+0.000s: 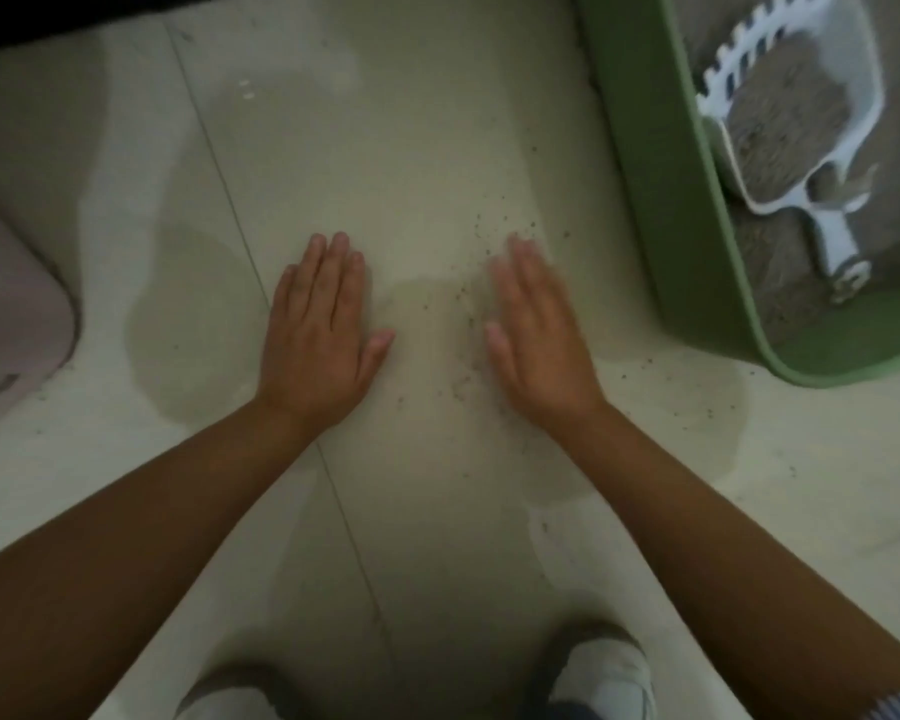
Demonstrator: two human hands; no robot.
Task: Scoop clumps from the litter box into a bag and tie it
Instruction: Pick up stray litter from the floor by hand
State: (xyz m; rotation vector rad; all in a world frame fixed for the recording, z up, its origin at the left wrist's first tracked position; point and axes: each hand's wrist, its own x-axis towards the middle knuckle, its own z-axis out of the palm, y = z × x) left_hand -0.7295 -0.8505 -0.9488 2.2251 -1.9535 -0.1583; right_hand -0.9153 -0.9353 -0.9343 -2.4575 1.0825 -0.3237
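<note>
Currently both grips, left hand (319, 332) and right hand (539, 332), lie flat with fingers straight, holding nothing, over scattered litter grains (466, 309) on the floor (411, 148), probably to gather them; scoop (796, 132) rests loaded inside the litter box (661, 210), beyond the right grip; no bag visible.

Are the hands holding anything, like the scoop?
No. The left hand and right hand are flat and empty above the floor; the scoop lies in the litter box.
</note>
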